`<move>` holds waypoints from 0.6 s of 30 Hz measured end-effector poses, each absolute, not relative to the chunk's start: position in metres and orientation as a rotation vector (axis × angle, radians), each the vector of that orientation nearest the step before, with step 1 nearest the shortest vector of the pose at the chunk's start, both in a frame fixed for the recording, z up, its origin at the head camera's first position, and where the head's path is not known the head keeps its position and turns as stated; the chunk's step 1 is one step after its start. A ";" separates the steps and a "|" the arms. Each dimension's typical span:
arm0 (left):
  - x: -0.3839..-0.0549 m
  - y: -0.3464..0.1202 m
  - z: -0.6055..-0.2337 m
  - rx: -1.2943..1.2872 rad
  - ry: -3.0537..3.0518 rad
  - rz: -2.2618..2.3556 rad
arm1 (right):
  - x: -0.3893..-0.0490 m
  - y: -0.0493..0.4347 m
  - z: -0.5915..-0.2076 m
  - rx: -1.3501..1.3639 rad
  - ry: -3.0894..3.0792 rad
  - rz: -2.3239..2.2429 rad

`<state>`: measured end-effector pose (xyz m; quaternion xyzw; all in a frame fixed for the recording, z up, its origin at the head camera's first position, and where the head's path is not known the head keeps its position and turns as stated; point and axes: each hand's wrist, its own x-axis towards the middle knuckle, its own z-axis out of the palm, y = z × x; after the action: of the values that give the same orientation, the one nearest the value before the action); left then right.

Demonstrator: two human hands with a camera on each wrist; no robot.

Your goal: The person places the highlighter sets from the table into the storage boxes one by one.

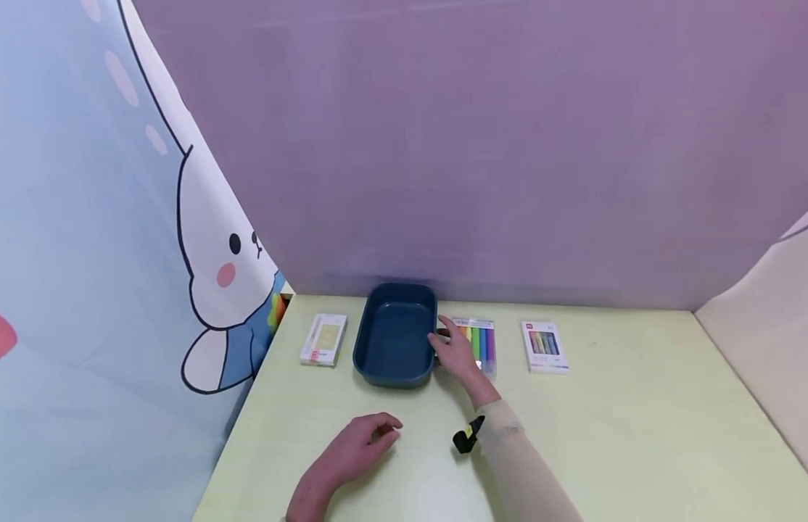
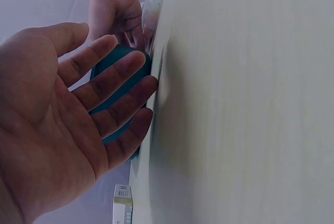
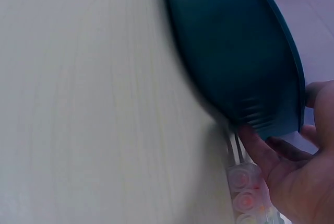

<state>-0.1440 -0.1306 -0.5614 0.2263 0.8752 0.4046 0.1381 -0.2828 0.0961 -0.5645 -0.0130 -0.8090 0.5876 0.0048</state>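
Tray (image 1: 394,339): just below frame centre, long axis up-down | Right hand (image 1: 458,353): nearer, touches its right side; whether it grips, I cannot tell | Left hand (image 1: 360,446): relaxed, holding nothing; tray lies above it

- Head view, centre: the left part of the clear case of coloured sticks (image 1: 483,344) is hidden by the right hand (image 1: 458,353).
- Head view, right of centre: small print on the white box (image 1: 545,357) cannot be read.
- Left wrist view, centre left: the blue tray (image 2: 119,88) is partly covered by the left hand (image 2: 68,114), itself cut by the left edge.
- Left wrist view, bottom: a pale carton (image 2: 122,203) is cropped.
- Right wrist view, top: the tray is cut off.
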 end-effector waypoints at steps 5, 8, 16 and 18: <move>-0.145 -0.132 -0.560 0.651 2.537 1.174 | -0.285 0.096 -0.563 -0.058 -2.503 1.906; -0.144 -0.133 -0.559 0.627 2.529 1.166 | -0.284 0.094 -0.564 -0.071 -2.519 1.897; -0.141 -0.135 -0.561 0.625 2.541 1.185 | -0.282 0.092 -0.564 -0.063 -2.486 1.935; -0.141 -0.136 -0.561 0.626 2.544 1.185 | -0.282 0.092 -0.565 -0.075 -2.486 1.954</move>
<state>-0.1409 -0.1361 -0.5607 0.2158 0.8770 0.4083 0.1327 -0.2820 0.0925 -0.5645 -0.0238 -0.7859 0.6178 -0.0106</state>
